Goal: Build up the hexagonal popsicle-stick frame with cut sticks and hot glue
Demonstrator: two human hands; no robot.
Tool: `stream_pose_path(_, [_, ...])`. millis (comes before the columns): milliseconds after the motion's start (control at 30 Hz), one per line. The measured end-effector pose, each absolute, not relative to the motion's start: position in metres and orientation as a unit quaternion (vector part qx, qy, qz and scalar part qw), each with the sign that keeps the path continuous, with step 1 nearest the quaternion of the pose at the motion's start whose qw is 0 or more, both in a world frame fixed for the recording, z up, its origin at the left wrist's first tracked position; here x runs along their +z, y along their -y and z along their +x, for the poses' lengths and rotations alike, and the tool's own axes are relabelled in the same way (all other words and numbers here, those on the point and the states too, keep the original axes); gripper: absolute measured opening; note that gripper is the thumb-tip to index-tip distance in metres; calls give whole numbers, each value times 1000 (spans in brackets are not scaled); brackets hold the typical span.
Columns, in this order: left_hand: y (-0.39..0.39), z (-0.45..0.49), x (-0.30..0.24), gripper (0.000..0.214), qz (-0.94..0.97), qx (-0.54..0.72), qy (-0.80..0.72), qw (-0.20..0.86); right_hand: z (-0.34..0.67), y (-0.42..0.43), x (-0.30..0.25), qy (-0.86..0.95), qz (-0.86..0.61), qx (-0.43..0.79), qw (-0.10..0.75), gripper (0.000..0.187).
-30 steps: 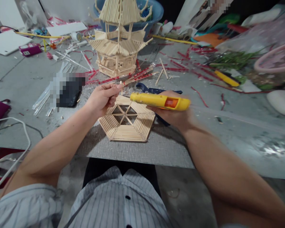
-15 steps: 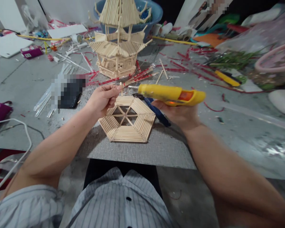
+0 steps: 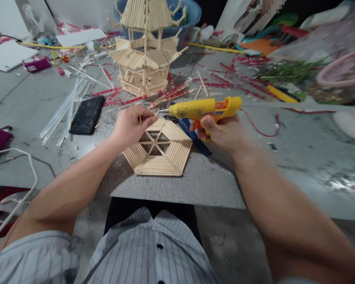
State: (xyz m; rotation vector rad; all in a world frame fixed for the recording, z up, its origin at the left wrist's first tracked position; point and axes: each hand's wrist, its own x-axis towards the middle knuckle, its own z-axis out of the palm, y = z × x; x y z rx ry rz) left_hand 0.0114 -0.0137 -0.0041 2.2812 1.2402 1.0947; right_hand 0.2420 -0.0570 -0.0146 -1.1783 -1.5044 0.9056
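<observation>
My right hand [image 3: 221,130] is wrapped round a yellow hot glue gun [image 3: 198,108], its nozzle pointing left. The nozzle tip meets the end of a short wooden stick [image 3: 156,114] pinched in my left hand [image 3: 136,124]; most of that stick is hidden by the fingers. Below both hands a hexagonal frame of wooden sticks [image 3: 159,166] lies flat on the table, with spokes crossing its open middle. Blue-handled pliers [image 3: 199,144] lie beside its right edge, partly under the glue gun.
Behind the hands stands a tiered stick pagoda [image 3: 144,59], with a blue basin [image 3: 193,15] beyond it. A black phone [image 3: 87,114] and clear glue sticks [image 3: 60,112] lie to the left. Red-and-clear wrappers [image 3: 221,81] and a yellow cutter [image 3: 279,94] are scattered right.
The glue gun has swung upright and a little left, bringing its nozzle to the stick's end. My left hand has turned and shifted slightly right, the stick now mostly covered.
</observation>
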Motion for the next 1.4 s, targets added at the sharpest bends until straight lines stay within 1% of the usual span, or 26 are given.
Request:
stream_pose_path(600, [12, 11, -7, 13, 808, 385, -424, 139, 245, 57, -15, 613, -506, 377, 475, 56])
stream_pose_path(867, [14, 12, -4, 12, 802, 375, -439, 152, 248, 55, -19, 615, -502, 381, 475, 50])
stream_pose_path(1400, [15, 12, -3, 11, 802, 382, -432, 158, 245, 55, -17, 602, -506, 379, 488, 56])
